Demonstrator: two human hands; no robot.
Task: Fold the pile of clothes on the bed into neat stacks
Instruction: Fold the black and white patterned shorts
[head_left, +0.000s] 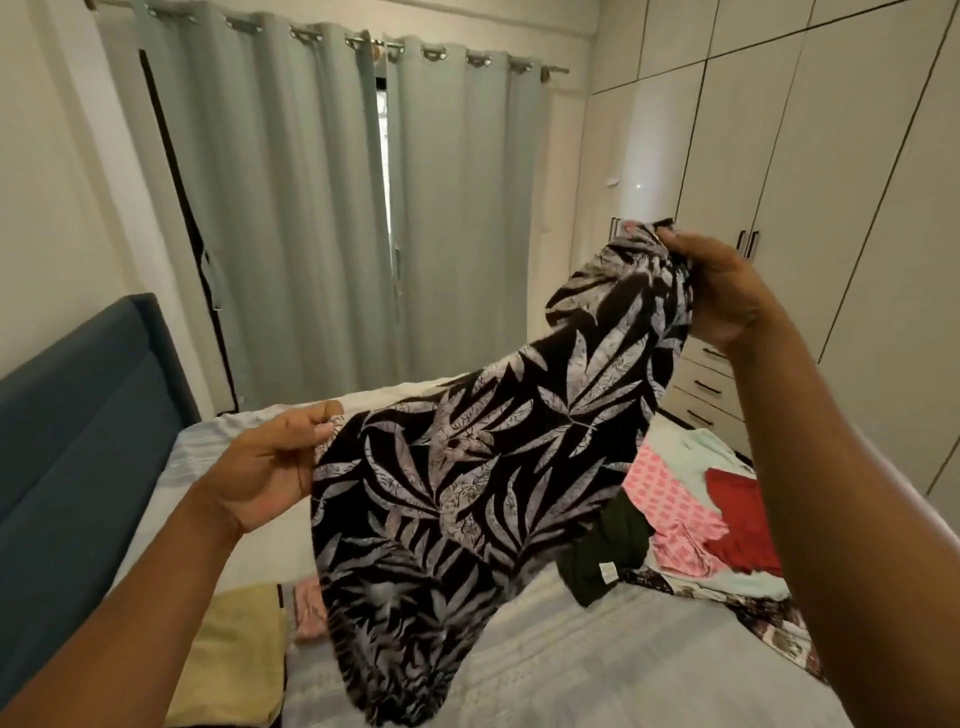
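A black garment with a pale leaf print (467, 483) hangs in the air above the bed (597, 654), stretched between both hands. My left hand (270, 467) pinches its lower left edge. My right hand (722, 291) grips a bunched upper end, held higher and to the right. The garment's lower part droops toward the bed. On the bed's right side lies the pile of clothes (691, 514): a pink patterned piece, a red one, a pale mint one, a dark green one and a floral one.
A folded yellow cloth (234, 660) and a small pink folded piece (311, 608) lie at the bed's near left. A blue headboard (78, 452) stands on the left, grey curtains (322, 208) behind, wardrobes with drawers (779, 182) on the right.
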